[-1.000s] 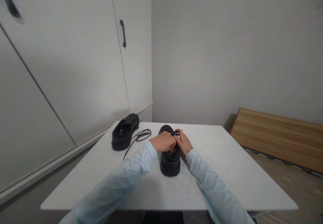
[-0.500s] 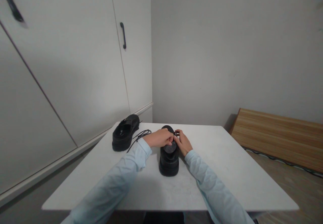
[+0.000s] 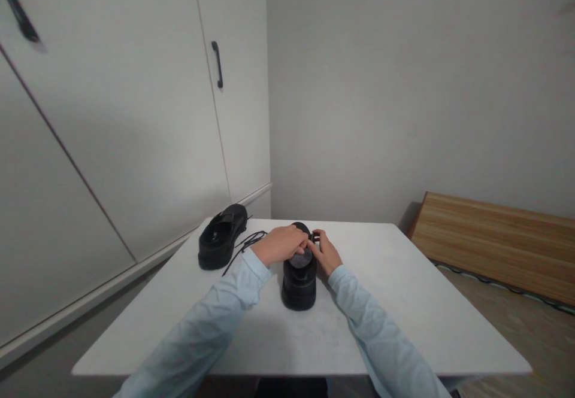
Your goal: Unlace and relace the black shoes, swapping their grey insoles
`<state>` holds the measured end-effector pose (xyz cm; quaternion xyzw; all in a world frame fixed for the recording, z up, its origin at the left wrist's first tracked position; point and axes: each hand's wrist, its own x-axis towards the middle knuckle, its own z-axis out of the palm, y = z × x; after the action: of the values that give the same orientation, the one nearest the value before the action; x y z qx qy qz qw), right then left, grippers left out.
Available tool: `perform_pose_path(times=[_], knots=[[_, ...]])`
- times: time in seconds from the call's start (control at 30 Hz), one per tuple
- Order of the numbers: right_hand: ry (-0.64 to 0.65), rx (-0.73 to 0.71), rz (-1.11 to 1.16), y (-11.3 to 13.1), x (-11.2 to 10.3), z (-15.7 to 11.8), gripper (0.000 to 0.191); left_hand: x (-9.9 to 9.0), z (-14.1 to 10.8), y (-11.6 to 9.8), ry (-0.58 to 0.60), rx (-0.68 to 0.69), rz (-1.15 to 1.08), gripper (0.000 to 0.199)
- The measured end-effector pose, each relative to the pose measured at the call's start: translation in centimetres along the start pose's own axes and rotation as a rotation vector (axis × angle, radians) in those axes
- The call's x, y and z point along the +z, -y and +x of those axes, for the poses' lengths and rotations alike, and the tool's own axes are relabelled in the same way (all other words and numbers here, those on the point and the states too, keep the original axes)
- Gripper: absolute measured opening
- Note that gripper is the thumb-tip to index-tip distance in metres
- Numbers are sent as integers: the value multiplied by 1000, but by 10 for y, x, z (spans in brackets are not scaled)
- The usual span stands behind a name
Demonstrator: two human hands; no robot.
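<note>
A black shoe (image 3: 299, 290) stands upright on the white table (image 3: 404, 314), its heel toward me and its tongue raised. My left hand (image 3: 282, 245) reaches over its upper part from the left, fingers closed in a pinch. What those fingers hold is too small to make out. At the shoe's right side is my right hand (image 3: 327, 253), with fingers bent around a small dark piece at the shoe's edge that I cannot make out clearly. The fingertips of both hands nearly meet over the shoe.
A second black shoe (image 3: 220, 239) stands at the table's back left, with loose black laces (image 3: 251, 241) beside it. White cupboard doors (image 3: 135, 117) rise on the left. A wooden board (image 3: 494, 242) lies beyond the table on the right.
The shoe under my hands has shifted very slightly left and up in view. My left fingers have moved slightly over it; both hands remain at the shoe.
</note>
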<state>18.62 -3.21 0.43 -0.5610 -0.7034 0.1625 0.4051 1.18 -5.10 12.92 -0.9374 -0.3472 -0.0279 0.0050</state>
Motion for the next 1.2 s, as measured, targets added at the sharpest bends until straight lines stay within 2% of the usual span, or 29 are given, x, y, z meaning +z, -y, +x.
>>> perform_pose_path(times=[0.17,0.53,0.77,0.87,0.97,1.07,1.13,1.2], knots=[[-18,3,-13,1,1,-1,40,-15,-12,-9,15,-49,14,8],[-33,-1,-32,0,1,-1,44,-26,-34,-11,-38,-54,-51,6],[-42,-13,6,-1,2,-1,44,-15,-46,-18,41,-57,-145,5],[-42,-25,14,-2,3,-1,44,-13,-51,-23,17,-83,-187,17],[-38,-26,8,-2,3,-1,45,-11,-52,-25,-59,-201,-148,33],[-34,-25,11,-2,3,0,45,-2,-48,-25,-71,-386,-100,36],[-27,-25,16,-1,3,0,44,7,-44,-24,-41,-427,-142,31],[-20,-23,20,-1,2,0,45,14,-42,-22,-52,-407,-223,26]])
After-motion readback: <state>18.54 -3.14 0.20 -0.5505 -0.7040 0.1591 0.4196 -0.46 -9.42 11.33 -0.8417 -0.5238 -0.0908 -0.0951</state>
